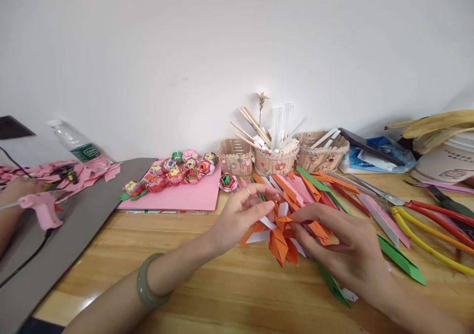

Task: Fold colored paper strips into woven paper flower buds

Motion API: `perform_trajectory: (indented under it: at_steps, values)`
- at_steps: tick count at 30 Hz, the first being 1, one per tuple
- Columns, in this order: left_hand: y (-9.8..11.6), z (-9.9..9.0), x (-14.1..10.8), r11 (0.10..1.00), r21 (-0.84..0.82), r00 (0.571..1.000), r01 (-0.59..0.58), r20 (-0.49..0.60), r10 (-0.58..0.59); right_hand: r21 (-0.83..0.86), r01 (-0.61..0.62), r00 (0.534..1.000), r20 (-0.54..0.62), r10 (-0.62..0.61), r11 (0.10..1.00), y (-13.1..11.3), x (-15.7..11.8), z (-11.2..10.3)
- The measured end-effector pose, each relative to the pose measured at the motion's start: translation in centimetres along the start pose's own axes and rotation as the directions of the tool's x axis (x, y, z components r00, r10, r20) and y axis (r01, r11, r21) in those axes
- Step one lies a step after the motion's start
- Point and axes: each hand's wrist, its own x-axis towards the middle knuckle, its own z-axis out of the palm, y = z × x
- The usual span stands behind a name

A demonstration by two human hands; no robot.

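Observation:
An orange folded-paper flower point(280, 246) with pointed petals is held between my two hands over the wooden table. My left hand point(242, 218), with a ring on it and a bangle on the wrist, pinches the flower from its left side. From the other side, the thumb and fingers of my right hand point(338, 242) close on an orange petal. Part of the flower is hidden by my fingertips. Just behind lie loose folded strips of orange paper point(319, 231), pink paper point(300, 189) and green paper point(335, 285).
Finished paper flowers point(175, 175) sit on a pink sheet point(200, 198). Wooden baskets point(276, 163) with sticks stand by the wall. Scissors point(388, 196) and yellow-handled pliers point(414, 230) lie right. Another person's hand point(18, 193) is by a pink glue gun point(43, 210) and a bottle point(79, 144).

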Motion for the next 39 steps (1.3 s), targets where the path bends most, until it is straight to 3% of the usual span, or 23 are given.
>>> perform_trajectory:
  at_steps: [3,7,10,14,17,20,22,34,39]
  values:
    - [-0.1,0.0,0.2,0.998,0.036,0.999,0.041,0.031,-0.042,0.012,0.034,0.999,-0.001,-0.034,0.999,0.0,0.2,0.0]
    - [-0.2,0.0,0.2,0.967,0.205,0.972,-0.154,-0.146,0.186,0.045,-0.077,0.995,-0.059,0.08,0.996,-0.4,0.8,-0.4]
    - [-0.3,-0.1,0.0,0.872,0.366,0.899,-0.324,-0.166,0.404,0.173,-0.292,0.955,0.111,0.276,0.941,-0.8,1.3,-0.7]
    - [-0.7,0.1,-0.2,0.698,0.515,0.797,-0.497,-0.047,0.602,0.352,-0.476,0.869,0.332,0.367,0.806,-1.1,1.4,-0.5]
    - [-1.0,0.2,-0.4,0.686,0.53,0.809,-0.498,-0.002,0.588,0.441,-0.531,0.841,0.38,0.385,0.724,-1.0,1.3,-0.2]
    - [-1.1,0.3,-0.6,0.796,0.463,0.875,-0.391,-0.081,0.477,0.461,-0.573,0.817,0.387,0.428,0.677,-0.8,1.5,-0.1]
    - [-1.2,0.3,-0.6,0.848,0.409,0.895,-0.338,-0.138,0.423,0.459,-0.605,0.795,0.39,0.464,0.65,-0.7,1.6,0.0]
    - [-2.3,0.6,-0.5,0.843,0.345,0.843,-0.412,-0.206,0.496,0.505,-0.709,0.703,0.455,0.546,0.492,-0.6,1.3,0.6]
    - [-2.9,0.5,-0.4,0.877,0.283,0.858,-0.388,-0.238,0.456,0.513,-0.743,0.663,0.476,0.578,0.43,-0.4,1.1,1.1]
